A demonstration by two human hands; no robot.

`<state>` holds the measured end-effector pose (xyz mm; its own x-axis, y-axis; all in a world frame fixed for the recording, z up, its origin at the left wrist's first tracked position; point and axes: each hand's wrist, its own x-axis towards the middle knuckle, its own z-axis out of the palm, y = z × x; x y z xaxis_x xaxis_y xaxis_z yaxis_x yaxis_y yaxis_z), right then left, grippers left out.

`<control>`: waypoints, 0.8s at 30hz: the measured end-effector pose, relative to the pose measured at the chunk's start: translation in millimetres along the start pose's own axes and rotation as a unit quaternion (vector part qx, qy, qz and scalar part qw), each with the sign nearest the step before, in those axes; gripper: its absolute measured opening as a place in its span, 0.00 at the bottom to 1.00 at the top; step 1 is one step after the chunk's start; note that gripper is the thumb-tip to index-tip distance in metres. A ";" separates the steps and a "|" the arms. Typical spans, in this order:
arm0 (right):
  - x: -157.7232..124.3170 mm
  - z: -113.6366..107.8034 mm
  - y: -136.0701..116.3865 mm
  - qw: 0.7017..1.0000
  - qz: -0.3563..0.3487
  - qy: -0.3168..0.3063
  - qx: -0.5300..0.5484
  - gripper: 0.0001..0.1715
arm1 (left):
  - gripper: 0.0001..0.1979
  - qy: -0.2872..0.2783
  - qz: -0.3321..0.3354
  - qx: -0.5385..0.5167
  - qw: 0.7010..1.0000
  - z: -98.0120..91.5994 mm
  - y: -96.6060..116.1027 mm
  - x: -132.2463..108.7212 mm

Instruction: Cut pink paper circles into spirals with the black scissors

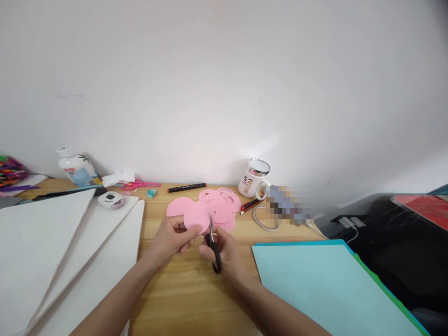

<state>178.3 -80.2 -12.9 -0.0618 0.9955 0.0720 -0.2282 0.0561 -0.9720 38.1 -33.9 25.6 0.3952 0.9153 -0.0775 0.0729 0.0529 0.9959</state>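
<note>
My left hand (171, 237) pinches a round pink paper piece (196, 216) above the wooden table (182, 289). My right hand (224, 252) grips black-handled scissors (213, 242), whose blades point up into the right edge of that piece. Behind it several more pink paper circles (224, 205) lie in a loose pile on the table, some with cut-outs.
Large white sheets (52, 252) cover the table's left side; light blue and green sheets (325, 284) lie at right. At the back are a mug (255, 179), black marker (186, 187), red pens (250, 205), tape ring (264, 218), pink scissors (140, 185), white bottle (75, 169). A black device (392, 233) stands far right.
</note>
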 end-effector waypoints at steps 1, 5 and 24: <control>0.0 -0.2 1.0 1.000 0.000 -0.001 0.002 0.21 | 0.12 0.001 0.000 -0.002 1.000 -0.3 -0.3 0.1; 0.0 -0.5 1.9 1.000 0.002 0.002 -0.003 0.20 | 0.14 0.015 0.002 -0.002 1.000 0.0 2.1 0.2; 1.4 0.5 -6.4 1.000 -0.007 -0.001 0.000 0.23 | 0.12 -0.018 -0.010 -0.022 1.000 -0.3 5.8 0.0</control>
<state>179.2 -79.1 -6.5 -0.0611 0.9944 0.0864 -0.2288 0.0703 -0.9709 38.2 -33.5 31.4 0.4275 0.8986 -0.0984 0.0416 0.0891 0.9952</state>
